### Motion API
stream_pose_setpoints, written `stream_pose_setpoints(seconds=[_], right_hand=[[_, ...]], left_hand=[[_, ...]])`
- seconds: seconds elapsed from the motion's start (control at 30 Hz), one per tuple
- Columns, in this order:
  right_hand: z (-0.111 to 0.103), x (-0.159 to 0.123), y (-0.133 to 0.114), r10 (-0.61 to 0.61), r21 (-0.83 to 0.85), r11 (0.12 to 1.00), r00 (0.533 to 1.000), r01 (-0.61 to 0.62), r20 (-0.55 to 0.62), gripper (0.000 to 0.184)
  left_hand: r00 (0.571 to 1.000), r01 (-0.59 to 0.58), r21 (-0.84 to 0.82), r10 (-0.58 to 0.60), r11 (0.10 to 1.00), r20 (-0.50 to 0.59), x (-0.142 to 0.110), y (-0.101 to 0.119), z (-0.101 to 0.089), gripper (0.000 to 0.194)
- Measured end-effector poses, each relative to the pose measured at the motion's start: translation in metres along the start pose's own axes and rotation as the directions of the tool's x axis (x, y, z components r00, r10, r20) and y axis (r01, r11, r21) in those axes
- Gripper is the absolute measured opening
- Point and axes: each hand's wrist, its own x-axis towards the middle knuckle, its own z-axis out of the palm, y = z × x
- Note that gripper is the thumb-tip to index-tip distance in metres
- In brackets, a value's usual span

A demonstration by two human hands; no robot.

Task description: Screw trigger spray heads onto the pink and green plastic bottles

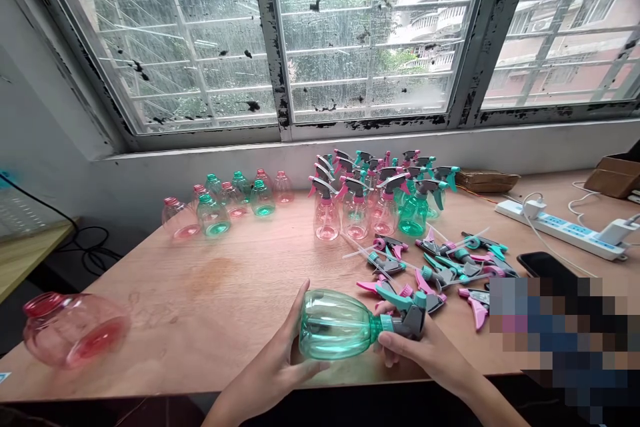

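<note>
A green see-through spray bottle lies on its side between my hands, just above the near edge of the wooden table. My left hand cups its round body from the bottom end, fingers wrapped round it. My right hand grips the bottle's neck and the grey and teal trigger head sitting on it. Just beyond my right hand lies a loose heap of trigger heads, pink and teal.
Several finished bottles with trigger heads stand at the back middle. Headless bottles stand back left; a pink one lies at the near left corner. A power strip, a phone and cardboard occupy the right.
</note>
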Motion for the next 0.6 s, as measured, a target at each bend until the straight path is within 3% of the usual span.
stream_pose_setpoints(seconds=[0.2, 0.6], right_hand=[[-0.0005, 0.0007, 0.0043, 0.004, 0.013, 1.000, 1.000, -0.004, -0.022, 0.040], [0.0009, -0.0005, -0.0022, 0.004, -0.015, 1.000, 1.000, -0.004, -0.007, 0.039]], left_hand=[[1.000, 0.015, 0.018, -0.014, 1.000, -0.012, -0.0001, -0.0025, -0.0015, 0.116], [0.999, 0.051, 0.023, -0.051, 0.998, -0.018, -0.0005, -0.0020, -0.0016, 0.113]])
